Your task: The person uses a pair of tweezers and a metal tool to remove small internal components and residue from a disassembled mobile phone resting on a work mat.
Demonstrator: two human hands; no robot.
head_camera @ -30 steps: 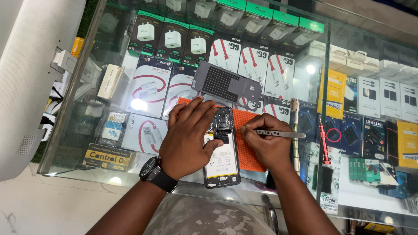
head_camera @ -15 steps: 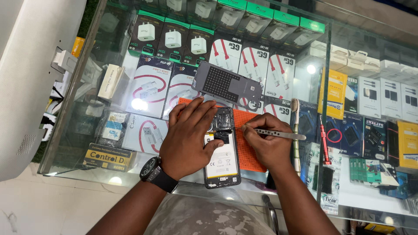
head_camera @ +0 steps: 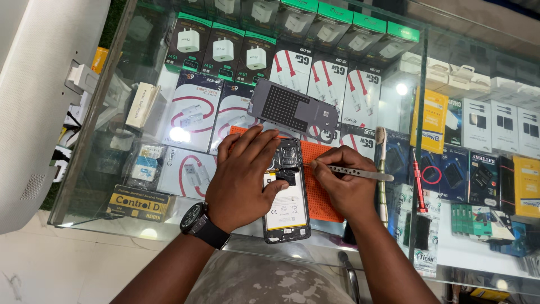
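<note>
An opened phone (head_camera: 288,202) lies face down on an orange mat (head_camera: 318,186) on the glass counter, its battery and circuit board exposed. My left hand (head_camera: 243,180), with a black watch on the wrist, presses flat on the phone's left side and holds it steady. My right hand (head_camera: 344,183) grips metal tweezers (head_camera: 354,171), whose tip touches the board near the phone's upper middle. The phone's grey back cover (head_camera: 293,110) lies just beyond the mat.
A toothbrush (head_camera: 381,169) and a red screwdriver (head_camera: 417,181) lie on the glass to the right. Boxed chargers and cables fill the showcase under the glass counter (head_camera: 450,264). A white curved panel (head_camera: 39,101) stands at the left. The counter's front edge is near my body.
</note>
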